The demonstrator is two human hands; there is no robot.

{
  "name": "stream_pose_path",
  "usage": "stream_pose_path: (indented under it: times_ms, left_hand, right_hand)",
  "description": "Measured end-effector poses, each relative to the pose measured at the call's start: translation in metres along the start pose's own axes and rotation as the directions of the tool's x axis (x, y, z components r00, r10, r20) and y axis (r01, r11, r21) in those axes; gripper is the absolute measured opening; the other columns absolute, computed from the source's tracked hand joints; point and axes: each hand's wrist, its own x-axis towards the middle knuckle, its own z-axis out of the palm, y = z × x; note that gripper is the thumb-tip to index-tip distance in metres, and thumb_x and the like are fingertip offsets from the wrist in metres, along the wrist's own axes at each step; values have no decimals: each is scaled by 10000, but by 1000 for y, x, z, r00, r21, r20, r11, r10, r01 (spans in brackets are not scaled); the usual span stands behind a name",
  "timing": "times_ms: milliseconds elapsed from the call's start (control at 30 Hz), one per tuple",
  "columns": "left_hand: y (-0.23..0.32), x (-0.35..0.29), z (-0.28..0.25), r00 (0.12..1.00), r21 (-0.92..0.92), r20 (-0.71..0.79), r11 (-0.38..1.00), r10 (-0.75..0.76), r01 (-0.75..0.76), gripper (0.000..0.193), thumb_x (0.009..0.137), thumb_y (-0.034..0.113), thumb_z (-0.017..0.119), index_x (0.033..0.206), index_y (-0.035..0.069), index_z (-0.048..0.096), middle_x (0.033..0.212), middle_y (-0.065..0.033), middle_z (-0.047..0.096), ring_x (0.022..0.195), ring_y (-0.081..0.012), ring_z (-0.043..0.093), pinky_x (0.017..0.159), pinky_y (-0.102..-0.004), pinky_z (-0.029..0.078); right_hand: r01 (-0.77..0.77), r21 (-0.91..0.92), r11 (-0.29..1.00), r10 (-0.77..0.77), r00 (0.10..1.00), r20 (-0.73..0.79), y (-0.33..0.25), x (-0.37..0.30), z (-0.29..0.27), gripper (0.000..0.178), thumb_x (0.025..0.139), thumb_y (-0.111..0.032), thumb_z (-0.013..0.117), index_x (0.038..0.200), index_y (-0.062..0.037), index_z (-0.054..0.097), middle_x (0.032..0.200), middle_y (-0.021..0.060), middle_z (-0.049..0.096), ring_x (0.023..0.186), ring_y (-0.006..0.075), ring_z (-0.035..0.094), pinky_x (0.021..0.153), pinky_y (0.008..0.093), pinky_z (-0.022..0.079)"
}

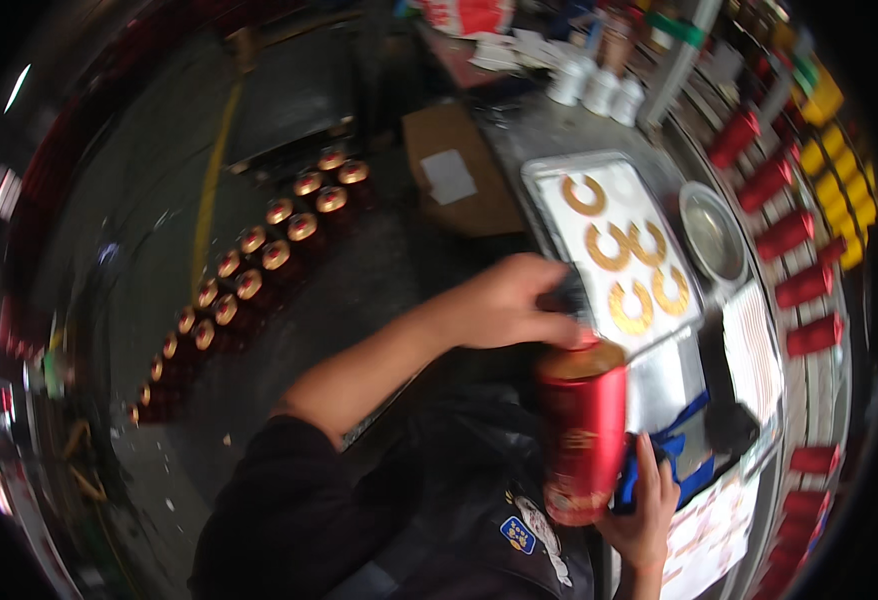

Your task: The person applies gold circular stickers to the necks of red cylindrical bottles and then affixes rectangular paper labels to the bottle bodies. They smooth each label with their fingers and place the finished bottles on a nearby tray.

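A red bottle (pixel 584 435) with a gold shoulder hangs slightly tilted in front of my body, blurred by motion. My left hand (pixel 524 300) is closed around its neck from above, with a small black piece showing at the fingers. Close to the bottle's lower right side is my right hand (pixel 644 510), its fingers stretched upward and apart. Whether it touches the bottle is hard to tell. Behind those fingers lies a blue strap-like object (pixel 694 480). A tray (pixel 542 190) on the bench carries several gold C-shaped labels (pixel 609 246).
Two rows of bottles with gold tops (pixel 276 255) stand on the left. A metal bowl (pixel 714 235) sits right of the tray; white spools (pixel 599 93) stand behind it. Red bottles (pixel 784 237) line the right side near yellow pieces (pixel 839 165). A cardboard piece (pixel 489 205) leans by the bench.
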Motion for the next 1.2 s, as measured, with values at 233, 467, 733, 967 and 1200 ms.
stream_pose_path:
  times_ms: [233, 467, 733, 967, 1200]
  left_hand:
    - [-68, -256, -26, 455, 621, -782, 589, 425, 517, 254, 801, 134, 803, 807, 2, 586, 879, -170, 634, 866, -361, 633, 764, -443, 501]
    - [-204, -488, -124, -131, 44, -747, 246, 652, 968, 212, 791, 134, 724, 770, 10, 554, 822, -205, 603, 823, -433, 599, 706, -537, 468]
    - [-275, -625, -226, -344, -220, -758, 280, 554, 934, 156, 820, 132, 711, 893, 11, 645, 925, -214, 672, 879, -432, 654, 760, -519, 526]
    - [-321, -626, -256, -423, -275, -825, 387, 376, 880, 193, 870, 141, 687, 1018, 18, 671, 980, -218, 698, 927, -441, 662, 788, -493, 537]
    - [-325, -704, -295, -262, -146, -902, 328, 344, 933, 304, 957, 212, 607, 1156, 1, 696, 1076, -245, 716, 986, -409, 689, 866, -465, 543]
  right_hand:
    - [133, -149, 980, -32, 840, 541, 10, 62, 56, 452, 733, -129, 765, 1176, -91, 686, 967, 161, 666, 807, 391, 673, 702, 468, 551]
    - [104, -30, 994, -71, 838, 541, -18, 86, 56, 304, 755, -89, 728, 1054, -39, 727, 990, 177, 719, 900, 372, 694, 800, 429, 563]
    - [-71, -163, 984, 133, 900, 415, -19, 80, 39, 247, 810, -166, 716, 1001, -11, 742, 1001, 177, 738, 947, 372, 706, 854, 415, 552]
    - [-160, -313, 936, 277, 885, 375, -12, 53, 26, 287, 747, -157, 741, 1011, -43, 751, 952, 162, 726, 888, 361, 700, 826, 426, 548]
    - [-317, -307, 897, 429, 791, 437, -22, 38, 26, 268, 815, -229, 762, 1014, -50, 755, 957, 187, 716, 939, 360, 689, 843, 441, 546]
